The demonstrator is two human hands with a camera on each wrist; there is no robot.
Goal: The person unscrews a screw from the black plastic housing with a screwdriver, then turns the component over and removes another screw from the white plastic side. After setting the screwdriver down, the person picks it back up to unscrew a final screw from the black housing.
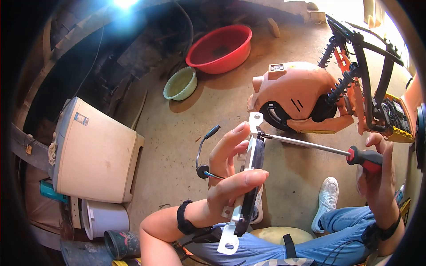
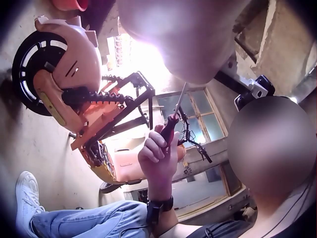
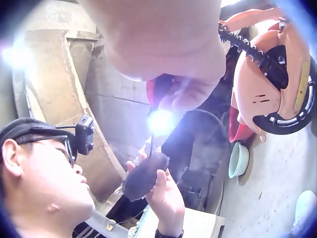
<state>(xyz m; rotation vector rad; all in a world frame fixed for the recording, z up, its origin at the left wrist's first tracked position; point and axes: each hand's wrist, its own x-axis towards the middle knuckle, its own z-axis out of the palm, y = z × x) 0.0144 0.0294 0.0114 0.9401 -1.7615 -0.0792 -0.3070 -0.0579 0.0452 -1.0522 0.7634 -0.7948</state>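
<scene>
My left hand [image 1: 219, 195] grips a long part made of a silver metal bracket [image 1: 228, 240] with holed end tabs and a black oval body [image 3: 146, 177]. A thin cable with a black plug [image 1: 213, 131] hangs off its left side. In my right hand [image 1: 380, 184] is a screwdriver [image 1: 365, 160] with a red and black handle, held by the fingers. Its steel shaft points left, with the tip right at the upper end of the part. In the right wrist view the black oval face shows between the left fingers; glare covers some of the shaft.
A partly stripped orange scooter [image 1: 299, 91] stands at right, its frame and shock absorbers exposed. A red basin [image 1: 242, 48] and a green bowl [image 1: 184, 86] lie ahead on the floor [image 1: 177, 137]. At left are a beige box [image 1: 100, 150] and a white bucket [image 1: 108, 219].
</scene>
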